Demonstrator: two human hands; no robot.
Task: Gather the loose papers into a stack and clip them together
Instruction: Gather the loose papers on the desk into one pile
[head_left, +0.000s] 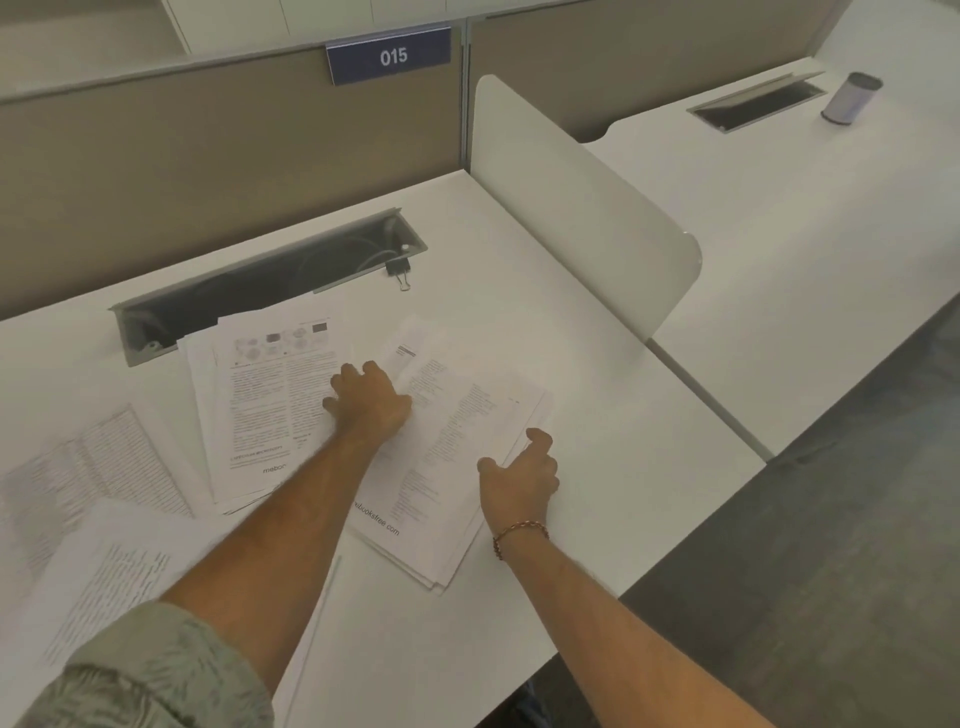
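Observation:
Printed papers lie scattered over the white desk (597, 415). One pile (260, 389) sits in the middle, and a second pile (457, 431) lies to its right, tilted. My left hand (371, 402) rests palm down where these two piles meet, fingers spread on the sheets. My right hand (519, 480) touches the right edge of the tilted pile with its fingers apart, holding nothing. More loose sheets (98, 467) lie at the left, and another sheet (119, 582) is near the front edge. A black binder clip (399, 273) lies on the desk beyond the papers.
An open cable tray (270, 283) is recessed in the desk behind the papers. A white rounded divider (576, 208) stands at the right, with a tan partition (208, 145) behind. On the neighbouring desk stands a cylindrical container (852, 98). The desk's front edge drops to a grey floor (831, 545).

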